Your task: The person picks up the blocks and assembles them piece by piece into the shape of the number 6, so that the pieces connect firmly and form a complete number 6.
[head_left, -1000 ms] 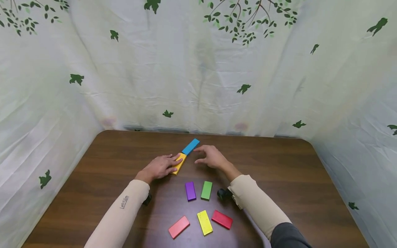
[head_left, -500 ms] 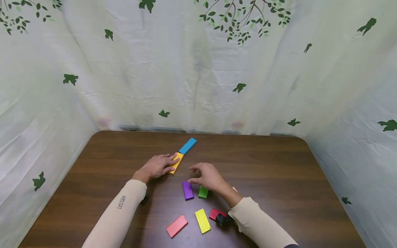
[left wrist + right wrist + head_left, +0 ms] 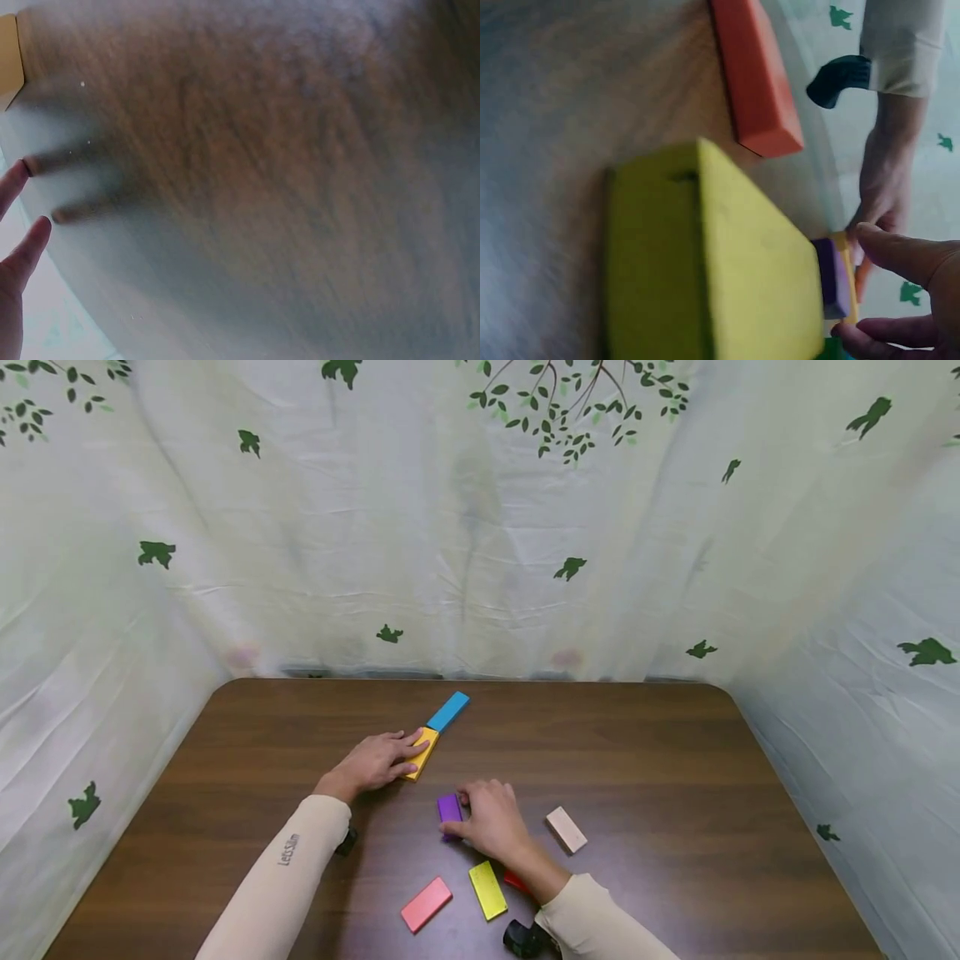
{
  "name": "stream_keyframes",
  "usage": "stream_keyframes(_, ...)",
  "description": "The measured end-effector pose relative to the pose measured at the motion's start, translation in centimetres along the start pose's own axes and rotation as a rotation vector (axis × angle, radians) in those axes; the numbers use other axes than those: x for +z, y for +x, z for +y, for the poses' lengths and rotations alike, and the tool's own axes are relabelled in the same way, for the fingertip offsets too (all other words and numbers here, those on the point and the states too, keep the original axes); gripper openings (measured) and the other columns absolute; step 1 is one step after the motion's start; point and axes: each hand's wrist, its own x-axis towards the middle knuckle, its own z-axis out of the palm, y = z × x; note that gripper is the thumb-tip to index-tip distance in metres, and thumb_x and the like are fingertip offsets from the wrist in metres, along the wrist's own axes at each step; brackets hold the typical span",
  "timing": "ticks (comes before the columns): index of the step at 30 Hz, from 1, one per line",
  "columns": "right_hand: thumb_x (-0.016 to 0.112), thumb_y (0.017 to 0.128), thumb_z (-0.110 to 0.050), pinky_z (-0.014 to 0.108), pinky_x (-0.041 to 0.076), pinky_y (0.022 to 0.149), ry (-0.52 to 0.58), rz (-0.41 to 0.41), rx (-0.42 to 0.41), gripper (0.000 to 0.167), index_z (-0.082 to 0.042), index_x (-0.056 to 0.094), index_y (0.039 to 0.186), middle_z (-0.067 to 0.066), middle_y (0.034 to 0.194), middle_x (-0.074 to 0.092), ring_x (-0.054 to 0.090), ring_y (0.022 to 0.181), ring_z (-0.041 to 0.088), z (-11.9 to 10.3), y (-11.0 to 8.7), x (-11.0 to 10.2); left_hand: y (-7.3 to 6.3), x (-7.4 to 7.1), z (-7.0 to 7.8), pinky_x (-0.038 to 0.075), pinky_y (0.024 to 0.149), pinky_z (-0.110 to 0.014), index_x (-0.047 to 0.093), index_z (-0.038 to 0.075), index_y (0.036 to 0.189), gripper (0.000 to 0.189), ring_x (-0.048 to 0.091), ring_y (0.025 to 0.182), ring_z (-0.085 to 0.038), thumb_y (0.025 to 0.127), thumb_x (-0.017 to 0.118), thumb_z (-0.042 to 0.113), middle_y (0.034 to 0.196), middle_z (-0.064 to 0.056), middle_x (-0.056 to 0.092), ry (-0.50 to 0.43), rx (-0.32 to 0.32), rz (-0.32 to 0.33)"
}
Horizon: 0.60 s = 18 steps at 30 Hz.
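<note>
My left hand [image 3: 375, 760] rests on an orange-yellow block [image 3: 423, 753], fingers spread over its top. A blue block [image 3: 448, 712] meets that block's far end. My right hand [image 3: 491, 818] is at a purple block [image 3: 448, 808], thumb over its near end and a fingertip by its far right side. In the right wrist view, thumb and fingers stand apart with the purple block [image 3: 832, 277] beyond the gap; I see no firm grip. A green block [image 3: 831, 349] shows only as a sliver there, hidden under the hand in the head view.
Nearer me lie a pink block [image 3: 426, 904], a yellow block [image 3: 488, 890] and a red block [image 3: 516, 882] mostly covered by the right arm. A pale wooden block [image 3: 566, 830] lies right of the right hand. A leaf-print curtain [image 3: 480, 568] surrounds the brown table [image 3: 637, 743].
My right hand has moved from beside the blue block back toward me, to the purple block. It now covers the green block, and the pale block is uncovered. The left hand stays put.
</note>
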Motion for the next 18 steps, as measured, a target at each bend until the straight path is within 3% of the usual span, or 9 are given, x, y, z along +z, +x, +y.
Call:
stream_keyframes(11,0.083,0.064,-0.056,0.033,0.033,0.072,-0.107,0.052,0.029,0.066,-0.007,0.07,0.106,0.002,0.095,0.07,0.054,0.083,0.018,-0.5,-0.1,1.5,-0.2,-0.1,0.1,0.036,0.102,-0.058,0.048,0.011,0.142,0.051,0.041,0.13,-0.046,0.096,0.058,0.03,0.15,-0.013,0.038,0.005,-0.005,0.001)
stream_keyframes(18,0.085,0.067,-0.045,0.032,0.031,0.072,-0.117,0.091,0.003,0.052,-0.01,0.073,0.103,0.0,0.093,0.071,0.053,0.082,0.016,-0.4,-0.2,1.7,-0.1,0.0,0.1,0.035,0.103,-0.057,0.048,0.011,0.142,0.052,0.041,0.131,-0.046,0.096,0.058,0.03,0.151,-0.013,0.038,0.003,-0.013,-0.004)
